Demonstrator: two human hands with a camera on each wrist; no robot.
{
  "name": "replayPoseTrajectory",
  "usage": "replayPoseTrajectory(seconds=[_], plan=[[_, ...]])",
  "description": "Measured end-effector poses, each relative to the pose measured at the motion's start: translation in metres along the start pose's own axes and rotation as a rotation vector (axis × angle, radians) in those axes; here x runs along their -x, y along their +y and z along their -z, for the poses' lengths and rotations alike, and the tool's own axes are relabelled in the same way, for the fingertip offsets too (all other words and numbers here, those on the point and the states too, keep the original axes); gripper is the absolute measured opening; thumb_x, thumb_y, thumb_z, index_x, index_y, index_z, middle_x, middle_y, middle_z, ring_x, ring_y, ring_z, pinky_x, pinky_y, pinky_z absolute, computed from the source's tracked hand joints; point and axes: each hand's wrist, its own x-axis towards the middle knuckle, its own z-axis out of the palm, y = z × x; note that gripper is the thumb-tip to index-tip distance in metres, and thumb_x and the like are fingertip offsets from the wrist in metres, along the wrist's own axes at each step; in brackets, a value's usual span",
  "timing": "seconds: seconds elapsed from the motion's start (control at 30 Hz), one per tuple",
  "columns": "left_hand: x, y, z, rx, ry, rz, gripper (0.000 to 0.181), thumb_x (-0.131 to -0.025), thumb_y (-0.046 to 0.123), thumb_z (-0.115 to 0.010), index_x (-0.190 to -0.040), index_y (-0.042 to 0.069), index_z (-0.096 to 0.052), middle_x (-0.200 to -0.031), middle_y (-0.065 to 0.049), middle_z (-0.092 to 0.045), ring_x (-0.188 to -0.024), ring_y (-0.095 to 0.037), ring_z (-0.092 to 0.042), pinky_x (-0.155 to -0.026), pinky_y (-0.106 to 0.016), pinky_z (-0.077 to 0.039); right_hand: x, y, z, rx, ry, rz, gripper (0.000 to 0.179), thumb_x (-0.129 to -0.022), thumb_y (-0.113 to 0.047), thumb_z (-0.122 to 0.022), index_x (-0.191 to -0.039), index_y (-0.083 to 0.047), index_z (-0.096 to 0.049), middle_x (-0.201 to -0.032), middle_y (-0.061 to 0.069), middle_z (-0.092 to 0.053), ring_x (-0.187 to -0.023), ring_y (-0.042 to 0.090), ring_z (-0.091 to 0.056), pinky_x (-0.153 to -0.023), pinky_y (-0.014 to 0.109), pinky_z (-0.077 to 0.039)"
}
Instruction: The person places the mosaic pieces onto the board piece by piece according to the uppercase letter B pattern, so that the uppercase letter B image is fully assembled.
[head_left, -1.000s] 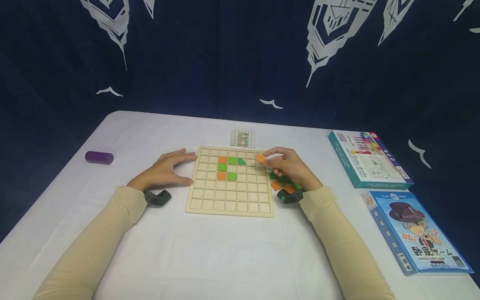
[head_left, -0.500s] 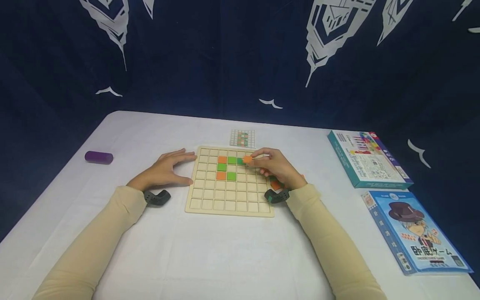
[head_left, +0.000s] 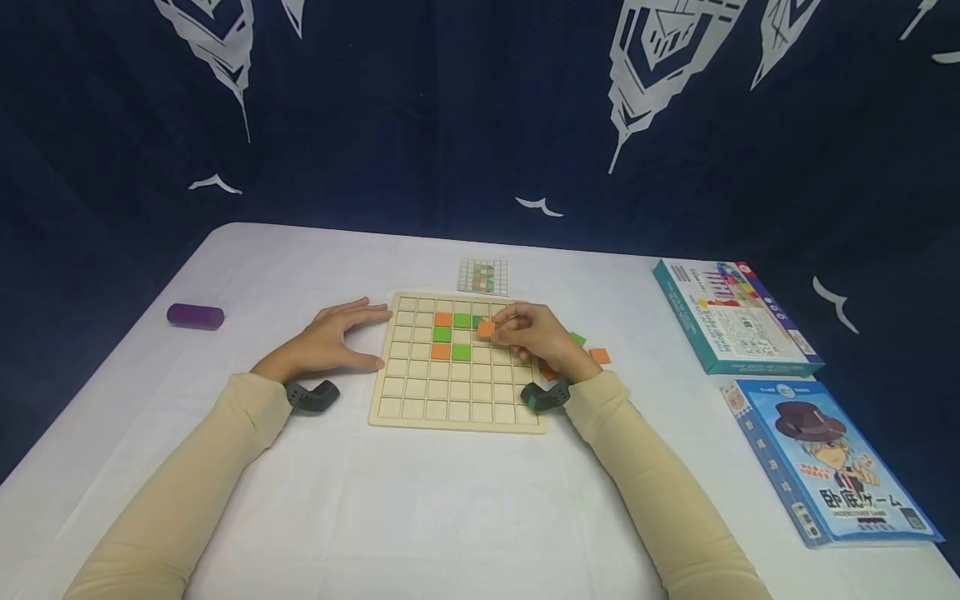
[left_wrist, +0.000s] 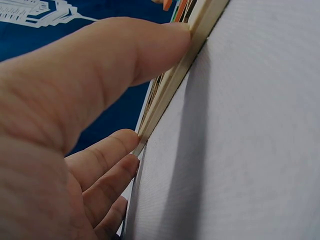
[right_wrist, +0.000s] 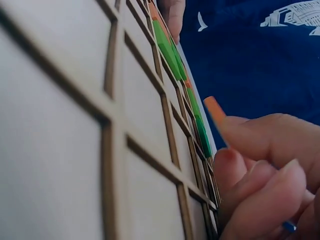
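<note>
My right hand (head_left: 534,332) pinches an orange square tile (head_left: 486,329) between thumb and fingers, over the upper part of a wooden grid board (head_left: 450,414). In the right wrist view the orange tile (right_wrist: 214,109) is tilted and raised above the grid. Set in the board's cells are orange and light green squares, such as a green tile (head_left: 461,352), and a dark green piece (head_left: 477,321) partly hidden by the held tile. My left hand (head_left: 322,342) is spread along the board's left edge; its thumb and fingertips touch the rim (left_wrist: 172,82).
A small printed pattern card (head_left: 483,277) lies behind the board. Loose orange (head_left: 599,356) and green tiles lie right of it, partly under my right wrist. A purple cylinder (head_left: 195,316) is at far left; a teal box (head_left: 738,318) and a blue game box (head_left: 832,462) are at right.
My right hand has carried the orange tile leftward from the board's right side, then slightly nearer to me, beside the dark green piece. My left hand has stayed at the board's edge.
</note>
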Motion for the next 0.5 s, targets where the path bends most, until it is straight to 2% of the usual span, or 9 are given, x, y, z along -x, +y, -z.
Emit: replayPoseTrajectory(seconds=[0.5], plan=[[-0.0006,-0.0001,-0.0011,-0.007,0.011,-0.004,0.093,-0.084,0.04,-0.09,-0.162,0.008,-0.05,-0.173,-0.013,-0.039,-0.165,-0.039,-0.017,-0.131,-0.066,-0.006,0.0033,-0.004,-0.0073,0.16,-0.011,0.003,0.025,-0.098,0.0,-0.075,-0.122,0.007,-0.069,-0.08,0.0,-0.061,-0.053,0.009,-0.047,-0.049,0.019,-0.042]])
